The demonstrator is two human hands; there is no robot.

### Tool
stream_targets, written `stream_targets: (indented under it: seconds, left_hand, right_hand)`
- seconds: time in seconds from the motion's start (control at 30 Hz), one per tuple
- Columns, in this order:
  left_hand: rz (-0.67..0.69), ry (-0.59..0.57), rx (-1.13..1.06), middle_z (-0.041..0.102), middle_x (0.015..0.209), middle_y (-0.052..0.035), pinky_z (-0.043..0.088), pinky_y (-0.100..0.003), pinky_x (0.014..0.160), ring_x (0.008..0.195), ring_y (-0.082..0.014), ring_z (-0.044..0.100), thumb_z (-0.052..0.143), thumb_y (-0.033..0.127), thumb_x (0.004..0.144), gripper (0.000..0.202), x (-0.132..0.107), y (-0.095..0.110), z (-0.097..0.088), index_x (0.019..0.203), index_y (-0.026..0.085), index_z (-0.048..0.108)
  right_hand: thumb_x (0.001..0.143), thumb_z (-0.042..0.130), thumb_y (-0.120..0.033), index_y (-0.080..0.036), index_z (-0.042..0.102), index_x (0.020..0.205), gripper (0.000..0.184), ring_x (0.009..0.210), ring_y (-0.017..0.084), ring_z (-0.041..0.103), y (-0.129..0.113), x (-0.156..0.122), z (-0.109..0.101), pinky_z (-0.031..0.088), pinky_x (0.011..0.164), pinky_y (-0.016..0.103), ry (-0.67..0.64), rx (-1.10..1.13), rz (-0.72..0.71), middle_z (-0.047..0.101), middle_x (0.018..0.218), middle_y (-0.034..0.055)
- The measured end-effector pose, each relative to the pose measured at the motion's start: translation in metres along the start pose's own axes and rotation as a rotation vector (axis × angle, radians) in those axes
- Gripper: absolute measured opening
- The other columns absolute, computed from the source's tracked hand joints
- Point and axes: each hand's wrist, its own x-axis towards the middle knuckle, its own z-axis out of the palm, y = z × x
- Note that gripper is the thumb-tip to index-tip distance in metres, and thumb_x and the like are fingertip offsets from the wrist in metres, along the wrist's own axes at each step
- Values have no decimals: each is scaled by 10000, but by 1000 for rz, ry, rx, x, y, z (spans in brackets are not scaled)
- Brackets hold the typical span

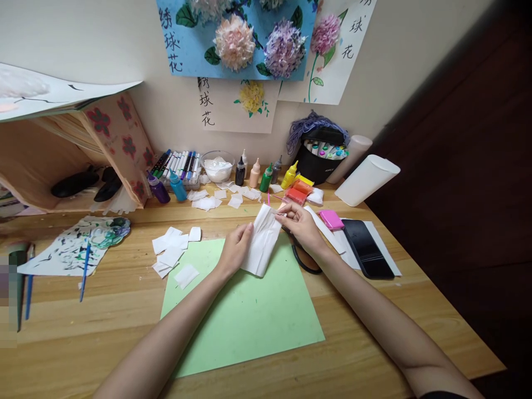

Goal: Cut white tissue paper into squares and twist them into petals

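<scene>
A folded white tissue is held up over the green paper sheet. My left hand grips its left side, thumb on top. At the upper right corner, my right hand pinches the tissue's edge between thumb and fingertips. Just under my right wrist lies a black-handled tool, mostly hidden by the hand and arm. Cut white paper pieces lie in a loose pile left of my left hand, some overlapping the green sheet.
Small paint bottles, a glass bowl and a marker tray line the wall. On the right are a black phone, a pink packet and a white roll. A paint-smeared paper with a blue brush lies left.
</scene>
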Motion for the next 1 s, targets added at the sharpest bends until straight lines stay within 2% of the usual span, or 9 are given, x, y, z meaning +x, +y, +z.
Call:
stream_targets:
  seconds: [0.13,0.3,0.43,0.6,0.83,0.93,1.0]
  left_hand:
    - [23,-50,-9,570,752,0,355,-225,633,705,-135,485,419,455,885,342,-2,0,1,816,158,575]
    - [53,-44,53,537,710,2,342,-230,603,668,-133,460,416,418,893,307,-4,-1,3,790,163,553]
    - [70,-46,82,558,743,-7,359,-238,641,706,-143,487,394,388,906,289,-4,1,3,801,167,547]
    - [95,-67,81,605,831,-25,382,-249,704,779,-159,528,366,361,920,280,-4,1,4,859,169,561]
    - [25,-70,31,626,841,-31,406,-251,699,792,-172,549,437,405,885,297,-4,0,8,898,156,598]
    - [-6,-69,14,651,881,-45,414,-255,704,817,-188,567,497,400,851,281,-7,3,11,922,151,608]
    - [-20,-58,21,659,888,-53,414,-257,699,818,-194,573,503,377,845,263,-9,3,13,920,148,609]
  right_hand:
    - [628,747,-397,-191,551,742,306,700,152,613,1,-1,1,497,695,295,7,-6,-7,638,738,8]
    - [600,770,-361,-183,576,732,295,748,158,620,2,0,2,497,742,300,8,-2,10,653,766,18]
    - [597,768,-384,-178,603,723,293,680,149,595,3,0,3,489,665,283,-1,-11,10,633,717,5]
    - [667,703,-431,-170,632,696,272,620,139,541,6,-3,4,433,580,262,-61,-75,-4,601,669,-2]
    - [599,754,-399,-165,641,674,271,540,118,467,11,-3,5,373,508,252,17,-148,-5,579,613,-7]
    - [594,760,-388,-167,637,697,273,525,115,470,10,-4,5,386,499,254,57,-161,-22,593,620,-4]
    - [604,759,-366,-172,624,745,275,566,124,522,9,-4,5,431,535,257,68,-131,-50,620,669,3]
